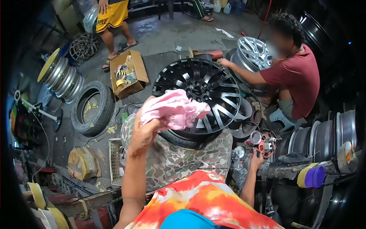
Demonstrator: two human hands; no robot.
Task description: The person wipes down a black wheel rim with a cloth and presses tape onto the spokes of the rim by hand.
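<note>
My left hand (145,131) is raised in front of me, its fingers closed on a crumpled pink cloth (173,109). Just beyond the cloth lies a glossy black multi-spoke wheel rim (225,89), face up on a tyre (179,141). The cloth covers part of its near left side. Low on the right, my right hand (257,159) has its fingers curled beside a red and silver device (267,145) and a small round container (254,137). What those fingers hold is too small to make out.
A person in a maroon shirt (305,74) sits by a silver rim (253,51) at right. Another person in yellow shorts (112,17) stands beyond a cardboard box (129,86). A loose tyre (93,108) lies left. Several rims (320,137) line the right side.
</note>
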